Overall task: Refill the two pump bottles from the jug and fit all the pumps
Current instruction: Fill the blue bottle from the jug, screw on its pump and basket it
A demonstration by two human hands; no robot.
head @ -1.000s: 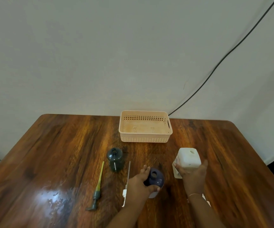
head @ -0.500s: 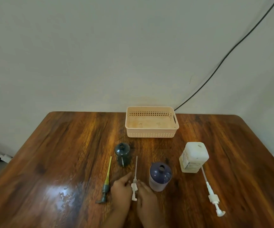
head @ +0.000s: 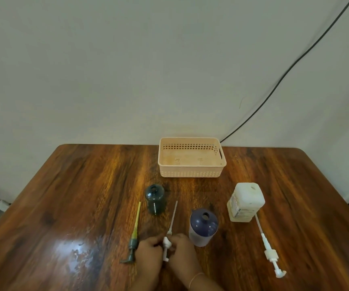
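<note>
A dark green bottle (head: 155, 198) and a purple bottle (head: 203, 226) stand open on the wooden table (head: 85, 196). The white square jug (head: 245, 201) stands to the right, also open. A small white pump (head: 166, 244) lies between the two bottles; my left hand (head: 149, 257) and my right hand (head: 183, 254) both pinch its collar from either side. A green pump with a yellow tube (head: 133, 234) lies to the left. A larger white pump (head: 271, 252) lies below the jug.
A peach perforated basket (head: 191, 172) sits at the table's far edge, nothing in it. A black cable (head: 291, 68) runs down the wall behind it. The table's left and right sides hold nothing.
One second ago my left hand held the purple bottle and my right the jug. Both let go and came together on the small white pump. The head view shifted slightly.
</note>
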